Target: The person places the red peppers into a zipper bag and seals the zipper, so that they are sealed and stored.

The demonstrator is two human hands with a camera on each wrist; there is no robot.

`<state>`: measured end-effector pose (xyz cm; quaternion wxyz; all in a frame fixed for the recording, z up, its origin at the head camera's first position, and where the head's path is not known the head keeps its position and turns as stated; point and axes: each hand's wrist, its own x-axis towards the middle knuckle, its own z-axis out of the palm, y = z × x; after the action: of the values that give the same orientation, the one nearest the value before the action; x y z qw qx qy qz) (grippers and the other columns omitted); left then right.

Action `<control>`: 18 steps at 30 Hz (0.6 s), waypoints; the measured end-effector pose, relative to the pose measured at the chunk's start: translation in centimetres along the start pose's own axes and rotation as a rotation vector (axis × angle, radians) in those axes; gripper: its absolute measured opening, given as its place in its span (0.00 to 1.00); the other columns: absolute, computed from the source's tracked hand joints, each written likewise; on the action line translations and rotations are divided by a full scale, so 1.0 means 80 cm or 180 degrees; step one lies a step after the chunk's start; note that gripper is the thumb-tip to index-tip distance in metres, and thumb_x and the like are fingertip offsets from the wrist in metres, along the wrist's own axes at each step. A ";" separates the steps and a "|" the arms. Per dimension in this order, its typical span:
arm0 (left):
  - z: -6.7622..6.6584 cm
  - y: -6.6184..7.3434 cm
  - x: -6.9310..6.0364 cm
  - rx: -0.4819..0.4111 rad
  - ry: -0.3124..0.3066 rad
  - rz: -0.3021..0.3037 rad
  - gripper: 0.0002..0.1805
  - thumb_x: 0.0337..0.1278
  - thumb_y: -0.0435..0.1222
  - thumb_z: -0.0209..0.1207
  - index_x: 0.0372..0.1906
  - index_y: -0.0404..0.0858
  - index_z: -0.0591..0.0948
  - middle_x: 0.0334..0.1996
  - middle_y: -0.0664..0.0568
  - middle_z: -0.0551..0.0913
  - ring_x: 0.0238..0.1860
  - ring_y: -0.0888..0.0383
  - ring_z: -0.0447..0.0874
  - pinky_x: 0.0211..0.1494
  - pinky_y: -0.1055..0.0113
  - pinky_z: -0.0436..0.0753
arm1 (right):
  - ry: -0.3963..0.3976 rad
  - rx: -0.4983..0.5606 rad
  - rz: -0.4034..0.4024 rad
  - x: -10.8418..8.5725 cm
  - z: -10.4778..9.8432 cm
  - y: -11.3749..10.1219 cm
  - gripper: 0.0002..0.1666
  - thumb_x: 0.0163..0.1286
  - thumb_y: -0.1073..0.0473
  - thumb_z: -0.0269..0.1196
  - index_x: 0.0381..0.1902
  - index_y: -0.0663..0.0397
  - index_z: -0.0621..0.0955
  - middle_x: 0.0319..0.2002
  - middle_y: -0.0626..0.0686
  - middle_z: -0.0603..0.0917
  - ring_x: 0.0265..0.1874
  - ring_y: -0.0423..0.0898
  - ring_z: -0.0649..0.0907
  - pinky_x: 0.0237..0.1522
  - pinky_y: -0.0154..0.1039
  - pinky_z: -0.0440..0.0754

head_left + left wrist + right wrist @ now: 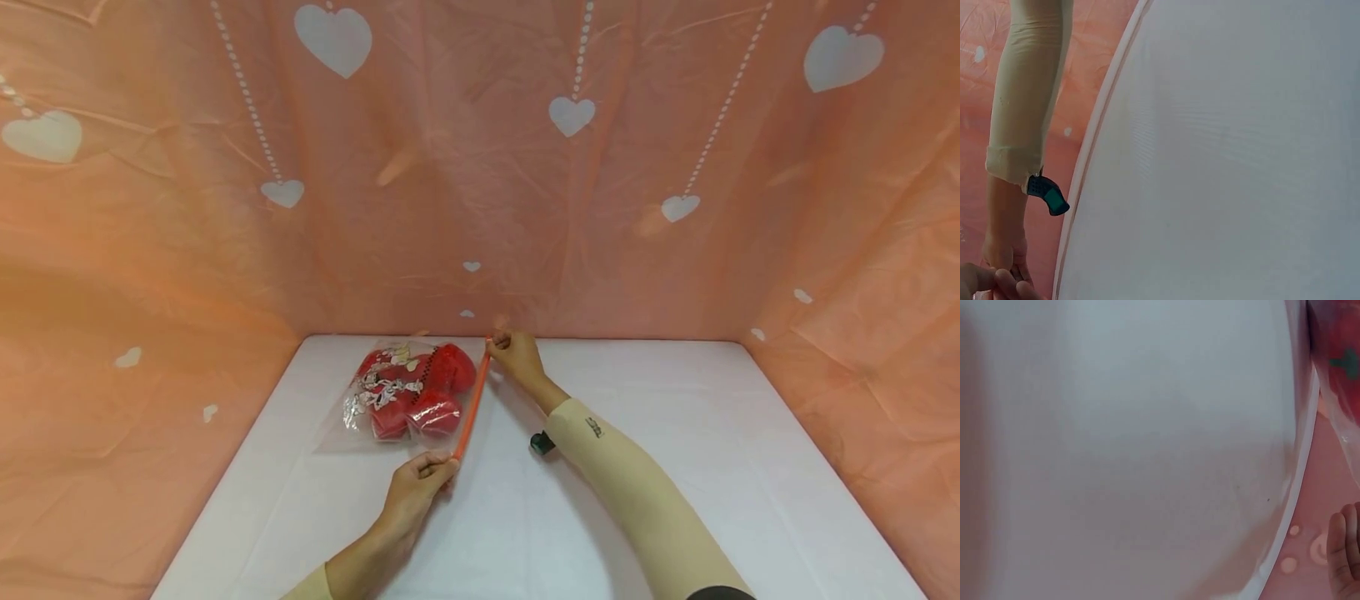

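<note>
A clear printed plastic bag (390,398) with several red objects inside lies on the white table. Through the plastic in the right wrist view, one red object (1355,394) shows a green stem-like mark; its kind is unclear. A long, thin orange sealing strip (472,408) runs along the bag's right edge. My left hand (414,492) pinches the strip's near end between thumb and fingers. At the far end, near the back edge of the table, my right hand (517,354) pinches it too. Only fingertips of the left hand (1000,284) show in the left wrist view.
The white tabletop (637,400) extends to both sides of the bag. An orange curtain with pale hearts (480,208) hangs behind and along the sides. A small dark green device (542,443) is attached at the right sleeve.
</note>
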<state>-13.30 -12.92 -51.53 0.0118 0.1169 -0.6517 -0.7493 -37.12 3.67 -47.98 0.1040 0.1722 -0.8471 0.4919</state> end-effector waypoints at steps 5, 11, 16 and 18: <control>0.000 -0.001 -0.001 -0.0197 -0.0205 -0.0054 0.05 0.71 0.27 0.65 0.45 0.28 0.84 0.29 0.52 0.85 0.30 0.62 0.82 0.38 0.70 0.83 | -0.0105 0.0004 -0.0021 -0.004 -0.007 0.003 0.08 0.73 0.64 0.69 0.40 0.67 0.89 0.37 0.62 0.91 0.39 0.57 0.90 0.44 0.45 0.88; -0.012 0.004 -0.003 -0.0149 -0.0688 -0.0204 0.10 0.74 0.29 0.63 0.52 0.26 0.82 0.35 0.50 0.88 0.35 0.62 0.83 0.40 0.70 0.84 | -0.0220 -0.0011 0.0176 -0.015 -0.023 0.002 0.09 0.74 0.64 0.68 0.45 0.67 0.87 0.41 0.62 0.90 0.44 0.58 0.89 0.51 0.50 0.87; -0.030 0.016 -0.003 0.0168 -0.1336 -0.0321 0.22 0.78 0.33 0.61 0.64 0.19 0.76 0.49 0.44 0.90 0.43 0.61 0.86 0.46 0.68 0.86 | -0.0274 -0.0052 0.0164 -0.024 -0.037 -0.001 0.09 0.74 0.63 0.68 0.45 0.65 0.88 0.41 0.61 0.90 0.43 0.58 0.89 0.51 0.50 0.87; -0.036 0.023 -0.002 0.0438 -0.1579 -0.0291 0.24 0.79 0.35 0.60 0.65 0.18 0.76 0.52 0.40 0.89 0.46 0.59 0.87 0.51 0.66 0.87 | -0.0300 -0.0096 0.0099 -0.027 -0.042 -0.001 0.09 0.73 0.63 0.68 0.45 0.64 0.88 0.41 0.60 0.91 0.42 0.58 0.89 0.51 0.50 0.86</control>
<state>-12.85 -15.99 -50.06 -0.1903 -0.0406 -0.6782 -0.7087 -35.07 6.98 -46.96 0.0589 0.1804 -0.8610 0.4719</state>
